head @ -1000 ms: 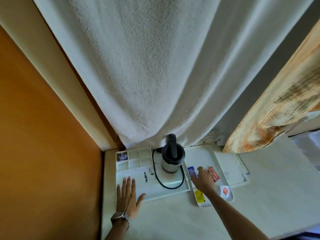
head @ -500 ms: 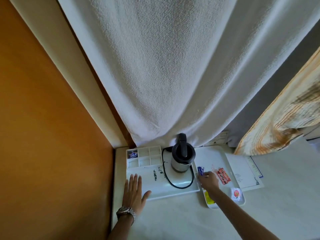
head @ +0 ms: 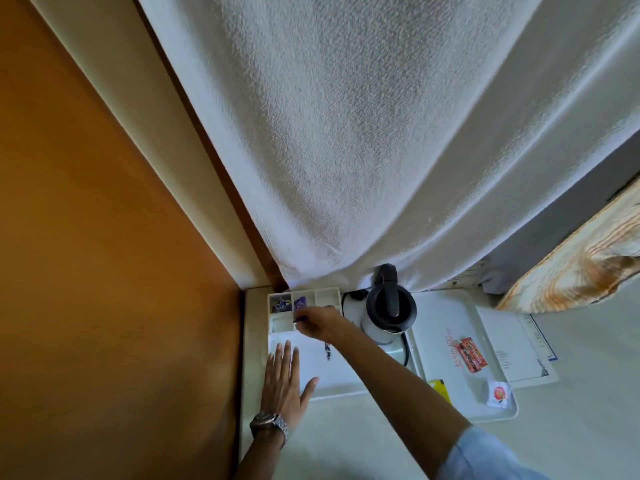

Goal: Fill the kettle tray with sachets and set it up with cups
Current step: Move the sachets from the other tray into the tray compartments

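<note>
The white kettle tray lies in the table's left corner, with a black and silver kettle on it and small compartments along its back left. One blue sachet lies in the back left compartment. My right hand reaches across the tray and pinches another blue sachet over the middle back compartment. My left hand rests flat and open on the tray's front left part. Red sachets, a yellow sachet and a white sachet lie on a second white tray to the right. No cups are in view.
A white curtain hangs down to the table just behind the kettle. An orange wall closes off the left side. A printed card lies right of the second tray, with a wood-patterned surface above it.
My right hand has lifted the blue sachet off the second tray and carried it left, across the kettle, to the compartments. My left hand has stayed flat on the tray.
</note>
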`<state>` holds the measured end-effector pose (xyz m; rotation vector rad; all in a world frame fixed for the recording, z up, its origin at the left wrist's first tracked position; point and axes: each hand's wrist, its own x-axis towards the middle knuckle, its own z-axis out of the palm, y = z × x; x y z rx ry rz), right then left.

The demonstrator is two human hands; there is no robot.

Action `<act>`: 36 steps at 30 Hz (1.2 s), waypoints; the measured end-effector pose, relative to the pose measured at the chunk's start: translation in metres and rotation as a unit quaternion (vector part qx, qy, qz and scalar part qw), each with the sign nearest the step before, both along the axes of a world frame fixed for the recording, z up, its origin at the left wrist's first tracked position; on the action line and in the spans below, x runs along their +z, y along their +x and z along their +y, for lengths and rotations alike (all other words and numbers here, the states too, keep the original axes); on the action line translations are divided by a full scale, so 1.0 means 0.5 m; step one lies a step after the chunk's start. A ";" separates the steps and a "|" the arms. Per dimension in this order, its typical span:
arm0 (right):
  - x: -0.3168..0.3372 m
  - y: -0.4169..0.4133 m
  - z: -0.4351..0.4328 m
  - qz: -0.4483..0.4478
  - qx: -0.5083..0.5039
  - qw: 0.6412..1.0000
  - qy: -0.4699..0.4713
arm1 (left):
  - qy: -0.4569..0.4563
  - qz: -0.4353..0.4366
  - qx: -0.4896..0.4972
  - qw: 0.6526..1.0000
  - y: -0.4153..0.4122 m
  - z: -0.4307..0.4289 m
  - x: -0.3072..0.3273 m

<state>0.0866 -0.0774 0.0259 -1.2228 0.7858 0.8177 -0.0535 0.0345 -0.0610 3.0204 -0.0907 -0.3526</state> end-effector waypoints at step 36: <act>-0.096 -0.335 -0.463 -0.023 0.188 0.877 -0.441 | 0.005 0.063 0.019 0.998 -0.040 -0.017 0.031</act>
